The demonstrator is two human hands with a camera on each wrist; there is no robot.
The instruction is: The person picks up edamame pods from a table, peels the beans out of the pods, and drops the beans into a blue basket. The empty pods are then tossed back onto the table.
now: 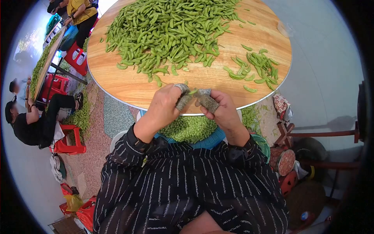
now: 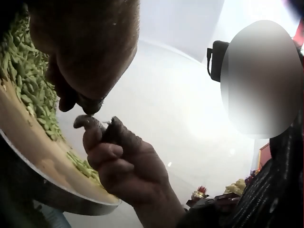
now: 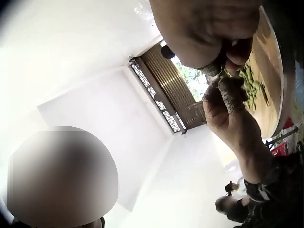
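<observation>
In the head view, my left hand (image 1: 163,104) pinches a green edamame pod (image 1: 193,92) between thumb and forefinger, just over the table's near edge. My right hand (image 1: 225,111) meets it from the other side, its curled thumb and forefinger at the pod's end. Grey wrapping covers the thumb and forefinger of both hands. Below them, shelled green beans (image 1: 189,128) fill a blue basin (image 1: 213,139) at my lap. A large heap of pods (image 1: 167,31) covers the far part of the round wooden table (image 1: 128,87). In both wrist views the fingertips nearly meet, and the pod is mostly hidden.
A smaller group of pods (image 1: 263,66) lies at the table's right. To the left, people sit and stand around another table (image 1: 48,62) with pods, among red stools (image 1: 70,140). A wooden stand (image 1: 286,134) is at the right by the wall. Pods also litter the floor.
</observation>
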